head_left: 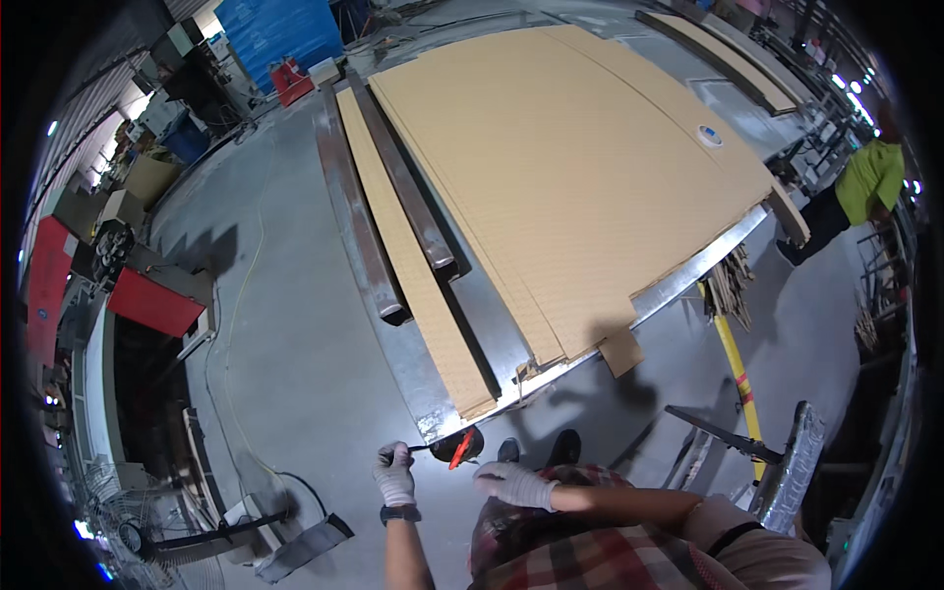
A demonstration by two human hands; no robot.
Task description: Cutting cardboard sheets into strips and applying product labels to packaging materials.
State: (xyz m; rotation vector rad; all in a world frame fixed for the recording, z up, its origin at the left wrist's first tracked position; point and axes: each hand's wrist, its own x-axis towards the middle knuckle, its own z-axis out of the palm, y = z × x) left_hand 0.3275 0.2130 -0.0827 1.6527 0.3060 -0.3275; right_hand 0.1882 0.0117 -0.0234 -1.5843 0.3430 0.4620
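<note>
My left hand (395, 478), in a pale knit glove, is closed on a thin dark handle (419, 448) just off the near corner of the metal table. The handle points right toward a dark round object (447, 449), whose kind I cannot make out. A bright red piece (461, 449) lies across that object. My right hand (514, 486), also gloved, is at my waist with its fingers loosely stretched to the left, and nothing shows in it. Large cardboard sheets (551, 177) lie on the metal table (393, 344), beside a narrow cardboard strip (413, 280).
Two dark metal beams (354, 206) flank the strip. A cardboard flap (621, 352) hangs over the near edge. A yellow bar (737, 379) and a wrapped roll (795, 467) stand at right. Another person (855, 192) is at far right. A fan (133, 536) stands at lower left.
</note>
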